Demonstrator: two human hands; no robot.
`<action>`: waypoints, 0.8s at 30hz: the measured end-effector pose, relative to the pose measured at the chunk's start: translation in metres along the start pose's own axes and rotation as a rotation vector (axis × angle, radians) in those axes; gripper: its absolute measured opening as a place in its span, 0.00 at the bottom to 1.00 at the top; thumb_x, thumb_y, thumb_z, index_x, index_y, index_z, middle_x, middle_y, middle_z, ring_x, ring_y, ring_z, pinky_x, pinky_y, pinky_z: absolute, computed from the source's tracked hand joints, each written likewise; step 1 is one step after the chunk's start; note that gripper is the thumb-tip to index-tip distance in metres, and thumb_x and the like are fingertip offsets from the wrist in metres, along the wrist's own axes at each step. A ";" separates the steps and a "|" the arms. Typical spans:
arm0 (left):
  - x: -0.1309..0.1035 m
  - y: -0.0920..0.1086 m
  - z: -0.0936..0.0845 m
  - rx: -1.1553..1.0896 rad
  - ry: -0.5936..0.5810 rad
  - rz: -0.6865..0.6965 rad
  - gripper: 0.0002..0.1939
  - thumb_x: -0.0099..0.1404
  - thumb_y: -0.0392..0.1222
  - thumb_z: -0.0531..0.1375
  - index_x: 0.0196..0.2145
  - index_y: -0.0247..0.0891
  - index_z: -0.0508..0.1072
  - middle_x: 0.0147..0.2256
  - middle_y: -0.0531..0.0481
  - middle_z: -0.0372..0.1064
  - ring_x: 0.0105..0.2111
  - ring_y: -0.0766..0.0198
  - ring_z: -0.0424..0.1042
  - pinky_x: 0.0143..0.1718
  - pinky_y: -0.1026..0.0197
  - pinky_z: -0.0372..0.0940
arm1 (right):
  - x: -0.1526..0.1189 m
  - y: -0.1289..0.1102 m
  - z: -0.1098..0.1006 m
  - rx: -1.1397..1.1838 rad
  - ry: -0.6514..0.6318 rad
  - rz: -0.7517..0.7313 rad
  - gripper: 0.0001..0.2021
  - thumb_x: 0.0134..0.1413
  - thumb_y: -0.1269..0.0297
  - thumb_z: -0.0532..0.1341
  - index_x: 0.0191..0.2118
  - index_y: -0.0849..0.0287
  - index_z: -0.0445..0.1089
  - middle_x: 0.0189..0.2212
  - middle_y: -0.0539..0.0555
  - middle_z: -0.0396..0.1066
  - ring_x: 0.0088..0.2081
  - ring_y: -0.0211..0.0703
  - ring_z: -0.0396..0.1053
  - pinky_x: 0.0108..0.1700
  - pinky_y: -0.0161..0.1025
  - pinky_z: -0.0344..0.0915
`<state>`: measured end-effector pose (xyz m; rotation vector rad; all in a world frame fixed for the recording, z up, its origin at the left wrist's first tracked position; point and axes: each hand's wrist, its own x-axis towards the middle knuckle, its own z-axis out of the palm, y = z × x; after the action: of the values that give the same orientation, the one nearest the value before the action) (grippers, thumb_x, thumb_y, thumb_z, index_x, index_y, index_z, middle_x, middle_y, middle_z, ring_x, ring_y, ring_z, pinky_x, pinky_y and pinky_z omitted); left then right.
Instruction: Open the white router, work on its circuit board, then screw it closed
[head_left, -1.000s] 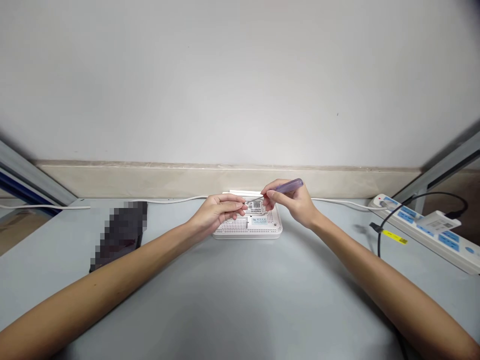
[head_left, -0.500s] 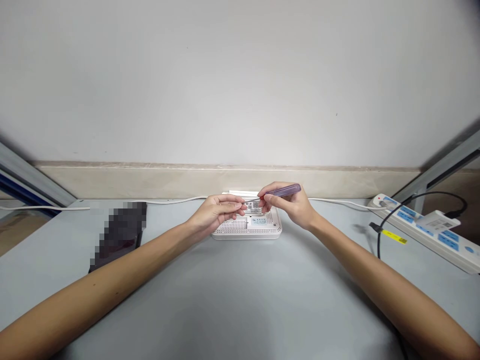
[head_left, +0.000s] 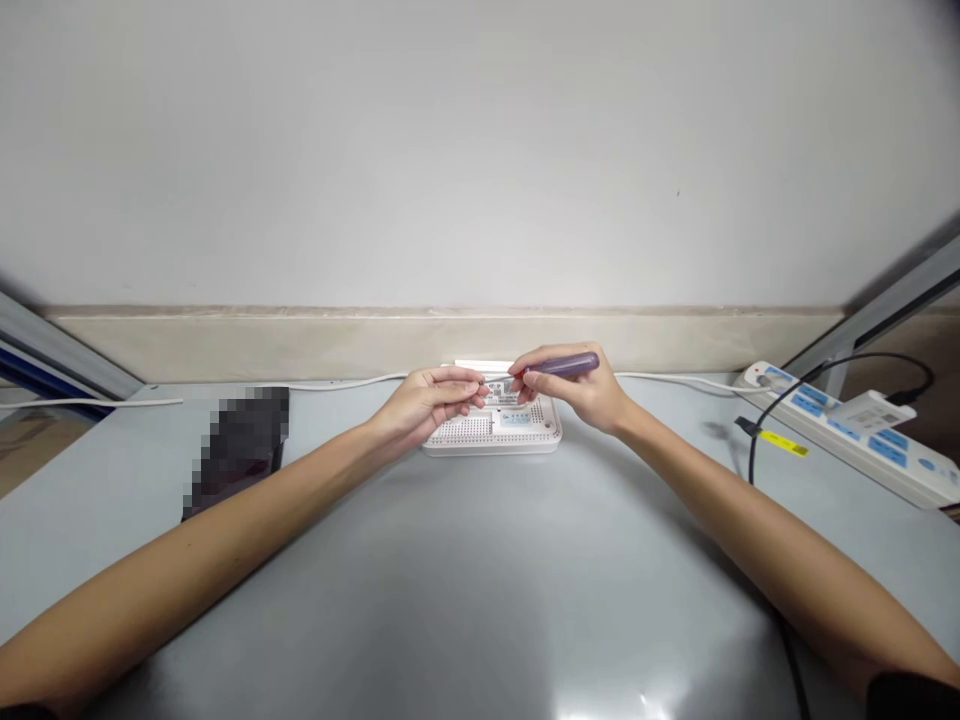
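My right hand [head_left: 574, 385] is closed around the purple handle of a screwdriver [head_left: 566, 364]. Its thin shaft points left toward the fingertips of my left hand [head_left: 431, 408], which are pinched together. Something tiny and dark seems to sit at those fingertips, too small to name. Both hands are raised just over a white vented box [head_left: 491, 447], perhaps a router, lying with its labelled face up. Printed labels and rows of small holes show on it between my hands. My left hand hides part of its left side.
A white power strip [head_left: 840, 430] with blue sockets lies at right, a white adapter [head_left: 874, 415] and black cable [head_left: 754, 460] on it. At left rests a dark, partly pixelated item [head_left: 244, 440]. A white cable [head_left: 345, 384] runs along the wall's foot.
The whole view has shifted, so the table and box appear slightly higher. The screwdriver handle lies a little flatter in my right hand. My left hand keeps its pinch.
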<state>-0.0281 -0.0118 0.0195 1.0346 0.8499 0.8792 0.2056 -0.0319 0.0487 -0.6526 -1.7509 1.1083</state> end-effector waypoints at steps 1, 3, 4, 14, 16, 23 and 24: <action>0.000 0.000 0.000 -0.002 0.005 0.005 0.11 0.53 0.34 0.71 0.36 0.33 0.79 0.34 0.45 0.77 0.31 0.70 0.74 0.33 0.69 0.66 | 0.000 0.000 0.000 -0.003 -0.010 -0.016 0.08 0.56 0.65 0.64 0.39 0.63 0.77 0.32 0.55 0.76 0.31 0.40 0.75 0.35 0.38 0.74; 0.000 -0.001 0.001 0.005 0.011 0.020 0.11 0.53 0.34 0.71 0.36 0.33 0.79 0.33 0.46 0.77 0.31 0.70 0.74 0.34 0.69 0.67 | 0.000 -0.001 0.001 -0.020 -0.012 -0.040 0.08 0.55 0.65 0.64 0.38 0.62 0.77 0.32 0.54 0.76 0.32 0.40 0.75 0.35 0.38 0.74; 0.000 -0.001 0.001 0.014 0.017 0.029 0.11 0.53 0.34 0.71 0.35 0.33 0.79 0.32 0.46 0.77 0.31 0.69 0.74 0.35 0.68 0.67 | -0.001 -0.002 0.001 -0.034 -0.016 -0.043 0.08 0.55 0.65 0.64 0.38 0.62 0.77 0.32 0.54 0.76 0.32 0.40 0.75 0.35 0.38 0.74; -0.002 0.001 0.005 0.015 0.079 0.048 0.08 0.55 0.32 0.68 0.35 0.32 0.78 0.32 0.46 0.76 0.31 0.68 0.74 0.43 0.61 0.70 | -0.002 -0.010 0.006 -0.302 -0.037 -0.113 0.10 0.57 0.62 0.63 0.40 0.61 0.77 0.33 0.54 0.77 0.31 0.40 0.73 0.33 0.36 0.69; -0.002 0.002 0.005 0.011 0.092 0.036 0.08 0.56 0.30 0.67 0.36 0.31 0.78 0.33 0.46 0.76 0.31 0.69 0.74 0.44 0.62 0.70 | -0.002 -0.009 0.006 -0.318 -0.054 -0.144 0.09 0.57 0.62 0.63 0.41 0.60 0.77 0.34 0.53 0.77 0.32 0.39 0.73 0.33 0.36 0.69; -0.003 0.001 0.006 0.024 0.069 0.049 0.08 0.56 0.33 0.68 0.36 0.32 0.78 0.33 0.47 0.75 0.31 0.69 0.74 0.44 0.61 0.71 | -0.001 -0.008 0.005 -0.327 -0.052 -0.155 0.09 0.57 0.62 0.63 0.40 0.60 0.77 0.33 0.53 0.77 0.32 0.40 0.73 0.34 0.36 0.68; -0.003 0.001 0.006 0.030 0.059 0.061 0.08 0.56 0.34 0.68 0.36 0.32 0.77 0.32 0.47 0.75 0.31 0.68 0.74 0.44 0.61 0.71 | -0.001 -0.008 0.005 -0.325 -0.050 -0.154 0.09 0.57 0.62 0.63 0.40 0.60 0.77 0.33 0.53 0.76 0.32 0.40 0.73 0.34 0.36 0.68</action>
<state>-0.0241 -0.0164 0.0224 1.0699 0.8878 0.9549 0.2017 -0.0382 0.0548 -0.6754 -2.0094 0.7474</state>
